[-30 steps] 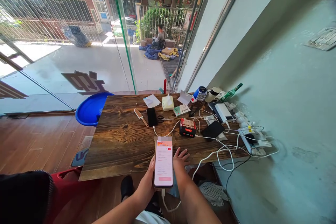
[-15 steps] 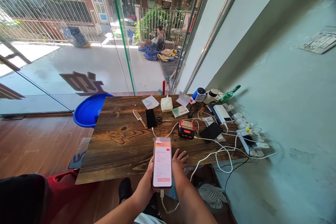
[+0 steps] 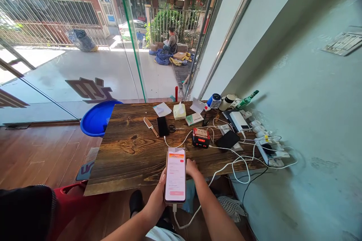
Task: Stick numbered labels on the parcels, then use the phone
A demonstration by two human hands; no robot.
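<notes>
1. The left hand point(image 3: 158, 196) grips one lit phone point(image 3: 175, 175) along its left edge, fingers hidden behind it and thumb on the side; the phone is held upright over the near edge of the table point(image 3: 132, 158).
2. The right hand point(image 3: 191, 167) sits just right of the phone, touching its right edge (how far the fingers curl I cannot tell, as the phone hides part of them).
3. One white cable point(image 3: 183, 223) hangs from the phone's bottom end.
4. Phones lying flat on the table: two dark ones, one point(image 3: 163, 126) beside the knife point(image 3: 151, 127) and one point(image 3: 227, 139) near the right side.
5. One pair of scissors point(image 3: 173, 128) lies just right of the first dark phone.
6. One red and black box point(image 3: 200, 138) stands mid-table, amid white cables.
7. One tissue pack point(image 3: 180, 111) and one green carton point(image 3: 194, 119) sit near the far edge.
8. One blue basin point(image 3: 94, 120) sits off the table's left far corner.
9. One person point(image 3: 171, 41) sits outside, well apart, beyond the glass.
</notes>
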